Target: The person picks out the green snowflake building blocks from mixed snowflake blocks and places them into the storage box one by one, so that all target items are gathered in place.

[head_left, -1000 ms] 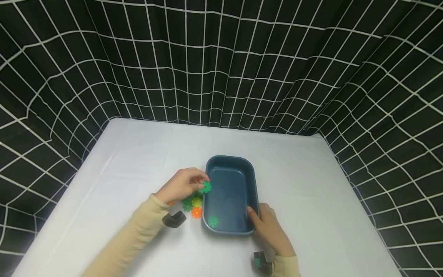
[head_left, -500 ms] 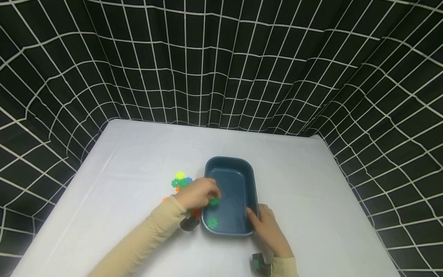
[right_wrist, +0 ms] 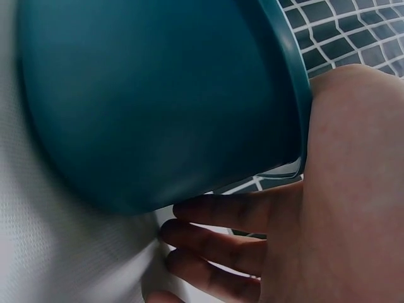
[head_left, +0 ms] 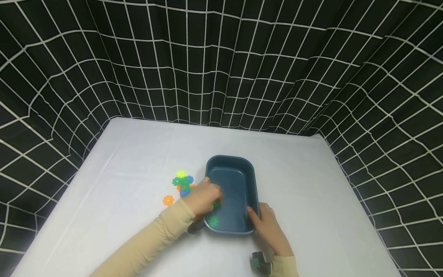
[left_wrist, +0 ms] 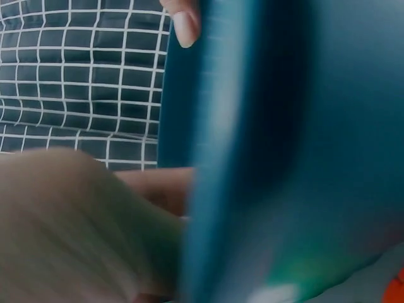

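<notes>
A dark blue rectangular plastic tray (head_left: 238,192) sits on the white-covered table. My left hand (head_left: 204,197) reaches over its left rim, fingers bent down inside, pinching a green snowflake disc (head_left: 216,204) that is mostly hidden beneath the fingertips. Another green disc (head_left: 213,221) lies in the tray's near left corner. My right hand (head_left: 271,229) grips the tray's right side, thumb inside over the rim. In the right wrist view, the fingers (right_wrist: 214,243) of that hand are against or close by the outer wall. The left wrist view is blurred, with the tray wall (left_wrist: 252,151) filling much of it.
Left of the tray lies a loose cluster of discs: a yellow one (head_left: 180,174), green ones (head_left: 185,181), a blue one (head_left: 184,192) and others. An orange disc (head_left: 168,200) lies apart. A black curtain with white grid (head_left: 221,65) surrounds the table.
My left hand has carried the green disc from outside the left rim rightward and nearer into the tray, uncovering the disc cluster. The right hand and tray stay in place.
</notes>
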A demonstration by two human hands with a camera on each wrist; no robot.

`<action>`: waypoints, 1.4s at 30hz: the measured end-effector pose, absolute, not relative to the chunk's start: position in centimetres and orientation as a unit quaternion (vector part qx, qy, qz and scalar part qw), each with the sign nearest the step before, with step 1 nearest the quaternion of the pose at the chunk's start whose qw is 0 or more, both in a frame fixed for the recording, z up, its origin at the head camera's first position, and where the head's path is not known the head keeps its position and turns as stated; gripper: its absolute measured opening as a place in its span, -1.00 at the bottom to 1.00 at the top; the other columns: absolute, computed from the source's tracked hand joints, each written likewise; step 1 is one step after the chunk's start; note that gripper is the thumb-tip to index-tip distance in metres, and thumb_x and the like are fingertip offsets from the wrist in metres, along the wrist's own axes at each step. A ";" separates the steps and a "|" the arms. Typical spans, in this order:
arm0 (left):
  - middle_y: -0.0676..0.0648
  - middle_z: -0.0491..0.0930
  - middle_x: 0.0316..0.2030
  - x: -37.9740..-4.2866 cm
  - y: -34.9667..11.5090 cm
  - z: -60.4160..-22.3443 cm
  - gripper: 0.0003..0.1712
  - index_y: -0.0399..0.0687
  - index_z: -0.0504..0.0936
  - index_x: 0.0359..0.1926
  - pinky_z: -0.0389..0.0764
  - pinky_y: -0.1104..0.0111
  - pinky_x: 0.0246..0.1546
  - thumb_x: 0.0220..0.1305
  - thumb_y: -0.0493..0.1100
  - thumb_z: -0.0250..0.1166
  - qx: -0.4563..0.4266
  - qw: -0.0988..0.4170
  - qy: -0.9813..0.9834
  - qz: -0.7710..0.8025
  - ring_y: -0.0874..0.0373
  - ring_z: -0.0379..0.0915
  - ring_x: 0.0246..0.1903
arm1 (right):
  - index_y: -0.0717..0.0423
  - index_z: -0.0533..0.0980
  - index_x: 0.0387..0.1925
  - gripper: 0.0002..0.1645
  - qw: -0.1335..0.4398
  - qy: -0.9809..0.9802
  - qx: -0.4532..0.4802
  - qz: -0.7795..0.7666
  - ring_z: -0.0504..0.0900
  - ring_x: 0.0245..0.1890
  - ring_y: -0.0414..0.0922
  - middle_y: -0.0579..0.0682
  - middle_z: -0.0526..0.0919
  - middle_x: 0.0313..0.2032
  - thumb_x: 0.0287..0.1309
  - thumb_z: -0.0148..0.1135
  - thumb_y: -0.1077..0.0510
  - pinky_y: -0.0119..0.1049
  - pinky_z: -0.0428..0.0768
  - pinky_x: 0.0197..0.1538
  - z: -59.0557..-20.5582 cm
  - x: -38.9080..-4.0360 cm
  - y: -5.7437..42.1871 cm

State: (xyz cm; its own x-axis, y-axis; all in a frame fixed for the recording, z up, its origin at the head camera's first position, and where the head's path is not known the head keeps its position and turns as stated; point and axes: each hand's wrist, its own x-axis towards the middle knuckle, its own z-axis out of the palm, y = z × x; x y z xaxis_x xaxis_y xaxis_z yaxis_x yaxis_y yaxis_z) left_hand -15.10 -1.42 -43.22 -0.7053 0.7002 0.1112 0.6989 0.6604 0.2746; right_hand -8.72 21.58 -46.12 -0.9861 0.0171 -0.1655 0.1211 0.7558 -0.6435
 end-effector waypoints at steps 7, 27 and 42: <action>0.13 0.68 -0.43 -15.2 -1.3 -44.0 -0.74 0.09 0.74 -0.46 0.45 0.35 -0.23 -0.25 -0.33 0.48 0.410 0.015 0.904 0.118 0.20 0.55 -0.37 | 0.32 0.40 0.14 -0.22 0.065 0.935 0.030 -0.348 0.42 0.03 0.02 0.11 0.51 -0.06 0.30 -0.01 -0.30 0.06 0.44 0.16 -46.3 -9.0 21.8; 0.08 0.69 -0.46 -14.9 -1.2 -43.3 -0.75 0.01 0.74 -0.44 0.37 0.36 -0.27 -0.27 -0.35 0.46 0.397 0.044 0.911 0.106 0.20 0.53 -0.41 | 0.28 0.41 0.14 -0.17 0.076 0.934 0.033 -0.346 0.41 0.00 -0.02 0.08 0.50 -0.08 0.29 -0.10 -0.38 0.05 0.45 0.14 -46.5 -8.8 21.9; 0.08 0.59 -0.24 -17.4 -7.1 -43.1 -0.70 -0.02 0.65 -0.11 0.59 0.34 -0.19 0.12 -0.38 0.35 0.296 -0.119 0.861 0.395 0.23 0.51 -0.24 | 0.29 0.39 0.16 -0.18 0.076 0.933 0.029 -0.351 0.39 0.06 0.01 0.11 0.50 -0.02 0.30 -0.10 -0.36 0.08 0.41 0.18 -46.4 -8.9 21.9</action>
State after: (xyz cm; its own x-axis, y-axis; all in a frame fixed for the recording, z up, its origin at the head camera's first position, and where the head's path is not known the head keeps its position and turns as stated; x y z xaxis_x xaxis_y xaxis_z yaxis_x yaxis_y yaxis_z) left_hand -17.37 -7.07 -43.14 -0.7960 0.4162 0.4394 0.6046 0.5124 0.6099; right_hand -8.90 21.90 -46.43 -0.9868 0.0005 -0.1618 0.1070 0.7521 -0.6503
